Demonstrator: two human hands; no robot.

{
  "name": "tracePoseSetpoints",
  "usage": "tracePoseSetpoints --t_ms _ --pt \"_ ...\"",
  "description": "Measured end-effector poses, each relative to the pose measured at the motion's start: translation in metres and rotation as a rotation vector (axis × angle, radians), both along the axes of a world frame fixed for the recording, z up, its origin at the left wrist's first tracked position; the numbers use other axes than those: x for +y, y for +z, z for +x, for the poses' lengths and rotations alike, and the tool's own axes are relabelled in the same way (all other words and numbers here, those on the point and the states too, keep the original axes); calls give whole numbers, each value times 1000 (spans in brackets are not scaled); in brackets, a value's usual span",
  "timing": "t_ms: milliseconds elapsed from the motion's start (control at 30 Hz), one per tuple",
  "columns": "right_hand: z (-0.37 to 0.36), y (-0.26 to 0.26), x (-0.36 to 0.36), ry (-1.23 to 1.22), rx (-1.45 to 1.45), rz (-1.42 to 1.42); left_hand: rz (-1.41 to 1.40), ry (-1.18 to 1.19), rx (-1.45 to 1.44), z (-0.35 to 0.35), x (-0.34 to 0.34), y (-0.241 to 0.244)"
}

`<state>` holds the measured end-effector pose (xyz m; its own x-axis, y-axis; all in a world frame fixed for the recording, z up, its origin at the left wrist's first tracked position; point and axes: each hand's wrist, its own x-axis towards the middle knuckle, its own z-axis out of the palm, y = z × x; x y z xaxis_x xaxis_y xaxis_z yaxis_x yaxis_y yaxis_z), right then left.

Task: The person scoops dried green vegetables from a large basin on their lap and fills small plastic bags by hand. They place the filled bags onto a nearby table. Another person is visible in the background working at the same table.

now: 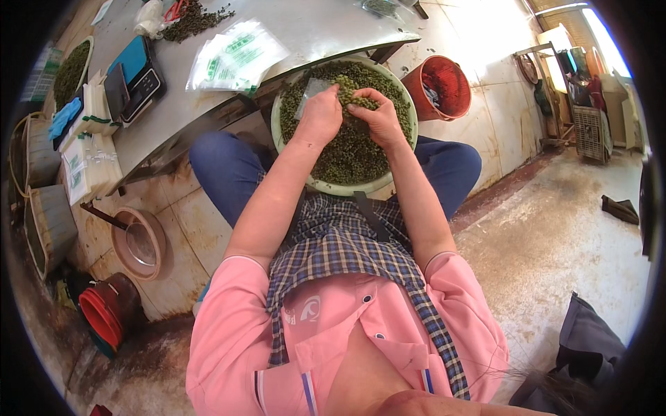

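A large pale green basin (pixel 408 151) full of small green peppercorn-like berry clusters (pixel 346 161) lies between my knees. Over it, my left hand (pixel 321 115) has its fingers closed on one side of a brighter green berry cluster (pixel 344 91). My right hand (pixel 382 117) pinches the other side of this bunch, thumb against fingertips. A clear plastic bag (pixel 312 93) sticks out beside my left hand, above the berries; whether the hand grips it too is hidden.
The metal table (pixel 182 112) ahead carries printed plastic bags (pixel 234 54), a digital scale (pixel 140 86), stacked bags (pixel 88 166), a blue glove (pixel 65 118) and dark stems (pixel 192 23). A red bucket (pixel 437 88) stands right of the basin. A tub (pixel 138 243) sits at lower left.
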<state>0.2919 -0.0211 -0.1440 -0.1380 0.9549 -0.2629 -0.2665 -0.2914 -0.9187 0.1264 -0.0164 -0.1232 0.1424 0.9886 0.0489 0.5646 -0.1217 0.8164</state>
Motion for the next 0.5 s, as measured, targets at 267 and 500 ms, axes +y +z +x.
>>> tracePoseSetpoints --t_ms 267,500 --pt "7 15 3 98 -450 216 32 55 -6 21 -17 -2" --pt "35 14 5 217 -51 -160 101 -25 -83 11 -16 6"
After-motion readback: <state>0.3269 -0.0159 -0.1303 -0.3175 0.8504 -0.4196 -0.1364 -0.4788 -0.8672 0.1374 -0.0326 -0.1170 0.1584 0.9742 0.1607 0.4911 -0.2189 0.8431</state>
